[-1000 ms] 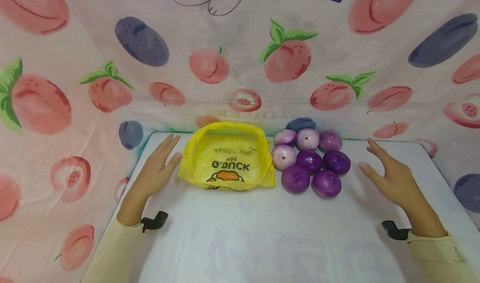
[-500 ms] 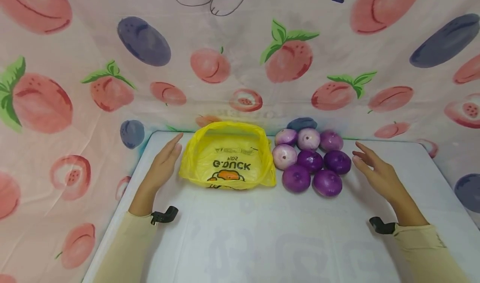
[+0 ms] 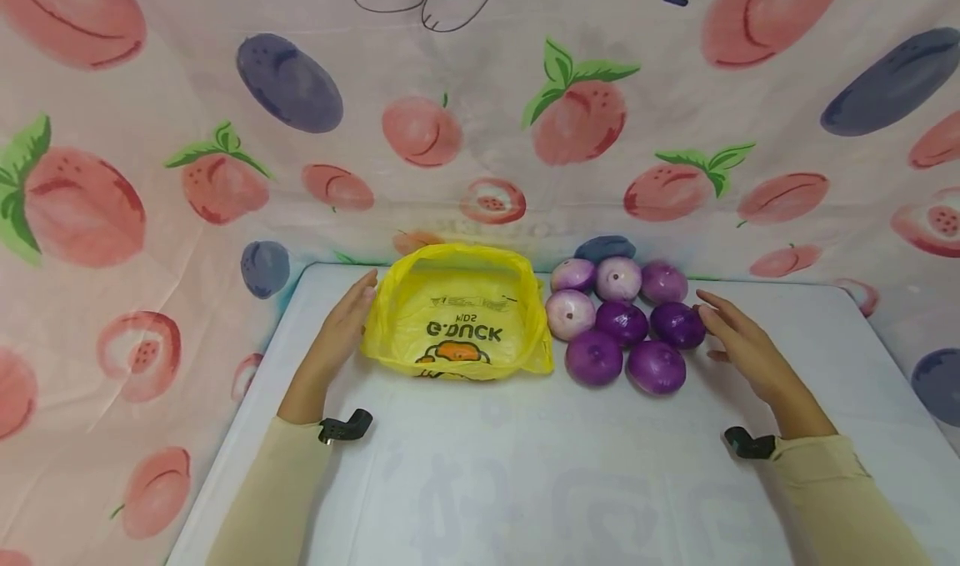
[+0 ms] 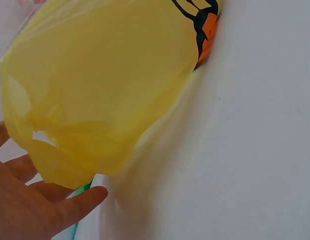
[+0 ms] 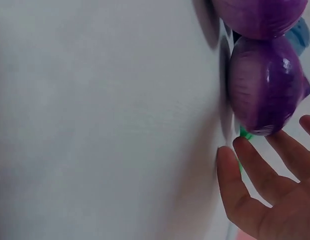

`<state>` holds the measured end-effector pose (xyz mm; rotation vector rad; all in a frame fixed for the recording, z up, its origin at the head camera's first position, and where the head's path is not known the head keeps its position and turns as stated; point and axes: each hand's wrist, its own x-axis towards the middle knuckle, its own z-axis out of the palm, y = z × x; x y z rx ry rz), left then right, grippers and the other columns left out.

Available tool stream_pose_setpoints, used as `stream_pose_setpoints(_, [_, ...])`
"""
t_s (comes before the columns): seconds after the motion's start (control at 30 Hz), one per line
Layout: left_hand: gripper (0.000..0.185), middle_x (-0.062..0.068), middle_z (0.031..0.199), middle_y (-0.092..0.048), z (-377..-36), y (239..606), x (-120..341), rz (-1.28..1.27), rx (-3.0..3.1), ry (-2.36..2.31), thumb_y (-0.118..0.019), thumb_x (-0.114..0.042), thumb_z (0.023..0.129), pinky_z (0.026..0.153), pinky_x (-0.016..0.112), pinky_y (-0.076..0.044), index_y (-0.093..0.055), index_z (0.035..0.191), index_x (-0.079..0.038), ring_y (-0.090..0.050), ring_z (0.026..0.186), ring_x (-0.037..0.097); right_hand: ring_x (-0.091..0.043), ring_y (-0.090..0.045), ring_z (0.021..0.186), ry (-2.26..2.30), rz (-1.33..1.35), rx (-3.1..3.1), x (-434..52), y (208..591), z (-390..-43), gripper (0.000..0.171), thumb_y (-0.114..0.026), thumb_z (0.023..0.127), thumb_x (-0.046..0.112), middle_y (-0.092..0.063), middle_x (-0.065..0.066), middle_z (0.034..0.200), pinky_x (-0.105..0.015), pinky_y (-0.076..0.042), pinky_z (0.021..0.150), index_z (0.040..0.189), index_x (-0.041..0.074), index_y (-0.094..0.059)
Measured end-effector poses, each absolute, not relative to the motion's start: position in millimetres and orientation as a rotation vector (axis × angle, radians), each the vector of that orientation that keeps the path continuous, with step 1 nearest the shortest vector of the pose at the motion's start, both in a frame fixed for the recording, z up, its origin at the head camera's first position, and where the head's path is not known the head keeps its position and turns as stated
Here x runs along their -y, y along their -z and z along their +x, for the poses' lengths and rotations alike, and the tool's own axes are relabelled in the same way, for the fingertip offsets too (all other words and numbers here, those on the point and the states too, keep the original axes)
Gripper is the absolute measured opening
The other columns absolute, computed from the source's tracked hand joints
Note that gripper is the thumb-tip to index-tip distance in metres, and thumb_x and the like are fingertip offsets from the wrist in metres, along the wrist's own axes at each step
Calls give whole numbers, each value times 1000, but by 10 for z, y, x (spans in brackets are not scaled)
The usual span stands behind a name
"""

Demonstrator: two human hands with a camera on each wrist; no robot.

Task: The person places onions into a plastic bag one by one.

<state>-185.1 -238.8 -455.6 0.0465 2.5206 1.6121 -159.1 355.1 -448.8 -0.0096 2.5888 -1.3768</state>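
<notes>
An open yellow plastic bag (image 3: 457,366) with a duck print sits at the back of the white table. My left hand (image 3: 341,333) is at its left side, fingers extended right by the bag's edge; the left wrist view shows the thumb and fingers spread around the crumpled corner of the bag (image 4: 95,90). To the right of the bag lies a cluster of several purple onions (image 3: 621,324), some paler. My right hand (image 3: 746,349) reaches toward the rightmost onion (image 3: 678,326), fingers loosely bent. In the right wrist view its fingertips are right at that onion (image 5: 264,85).
The white table (image 3: 480,474) runs forward from a fabric backdrop (image 3: 480,74) printed with peaches and plums. Black wrist cameras stick out from each wrist, the left one (image 3: 348,426) and the right one (image 3: 748,443). The backdrop also borders the table's left side.
Both hands have moved inward: the left toward the right, up to the bag, and the right toward the left, up to the onions. Bag and onions have stayed in place.
</notes>
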Motion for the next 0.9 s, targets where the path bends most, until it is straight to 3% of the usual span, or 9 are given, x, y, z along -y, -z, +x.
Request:
stream_pose_setpoints(0.2, [64, 5, 171, -21, -1898, 4636, 2361, 46, -2479, -1685, -39, -55, 107, 126, 59, -12, -23, 164, -31, -11, 159, 29, -46, -32, 142, 1407, 27, -2488, -3570, 4531, -1679, 74, -29, 108, 56, -23, -28, 165, -25, -54, 83, 164, 10, -16])
stream_pose_setpoints(0.3, [63, 2, 171, -21, -1909, 4680, 2354, 23, -2429, -1741, -39, -55, 107, 127, 56, -13, -23, 163, -33, -13, 159, 26, -47, -27, 144, 1393, 16, -2428, -3613, 4528, -1720, 75, -27, 108, 58, -18, -27, 167, -30, -54, 89, 164, 10, -14])
stream_pose_setpoints(0.4, [62, -1, 171, -22, -1919, 4732, 2360, -11, -2371, -1801, -40, -54, 107, 127, 53, -14, -24, 163, -35, -13, 159, 23, -48, -23, 147, 1400, 3, -2356, -3646, 4508, -1757, 76, -27, 108, 57, -14, -27, 167, -42, -53, 99, 164, 8, -13])
stream_pose_setpoints(0.57, [62, -6, 172, -18, -1937, 4803, 2386, -22, -2294, -1848, -46, -52, 106, 128, 52, -9, -26, 162, -36, -8, 160, 21, -49, -14, 151, 1393, -3, -2295, -3671, 4496, -1807, 76, -34, 108, 54, -8, -26, 169, -61, -42, 110, 164, 7, -13])
stream_pose_setpoints(0.9, [62, -10, 172, -9, -1958, 4913, 2448, 94, -2160, -1872, -45, -48, 107, 128, 52, -7, -20, 163, -39, -4, 160, 21, -49, -30, 147, 1222, -20, -2366, -3669, 4560, -1828, 78, -44, 106, 53, -19, -33, 164, -59, -44, 109, 165, 12, -13])
